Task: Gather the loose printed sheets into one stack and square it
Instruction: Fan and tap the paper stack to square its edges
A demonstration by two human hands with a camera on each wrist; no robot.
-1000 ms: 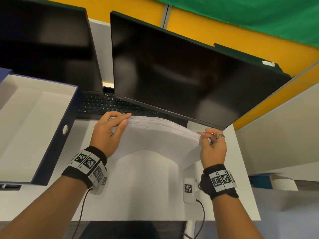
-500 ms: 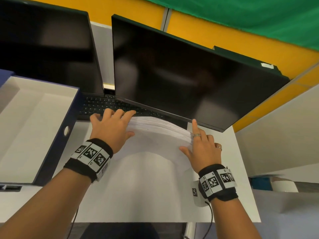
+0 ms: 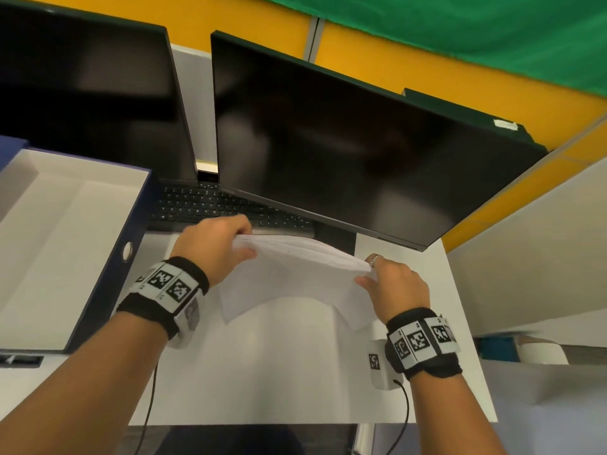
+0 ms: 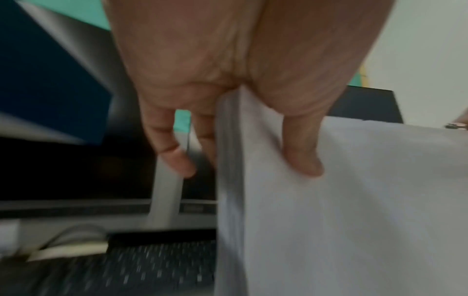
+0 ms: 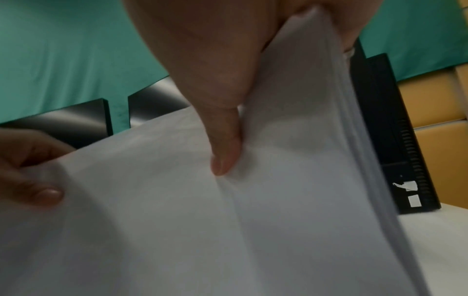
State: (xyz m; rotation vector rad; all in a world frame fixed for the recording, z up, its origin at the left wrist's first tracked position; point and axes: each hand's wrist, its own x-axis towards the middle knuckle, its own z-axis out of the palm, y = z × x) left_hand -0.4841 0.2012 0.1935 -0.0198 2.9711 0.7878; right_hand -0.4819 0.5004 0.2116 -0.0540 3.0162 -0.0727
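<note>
A person stands at a white desk (image 3: 295, 372) and holds a stack of white sheets (image 3: 295, 274) up on its edge, in the middle of the desk, just in front of a black keyboard (image 3: 210, 205). The left hand (image 3: 213, 247) grips the left end of the stack. Its thumb presses the near side and its fingers (image 4: 177, 156) wrap round the far side, clamped on the paper. The right hand (image 3: 394, 290) grips the right end the same way, with the thumb on the near face and the other fingers behind. There is a ring (image 3: 374, 258) on one finger. The stack bends a little between the two hands, and its low edge curves above the desk. I cannot tell if it touches the desk.

Two dark screens stand at the far side, a big one (image 3: 345, 152) on the right and another one (image 3: 88, 100) on the left. An open blue box (image 3: 108, 257) with a white inside sits on the left.
</note>
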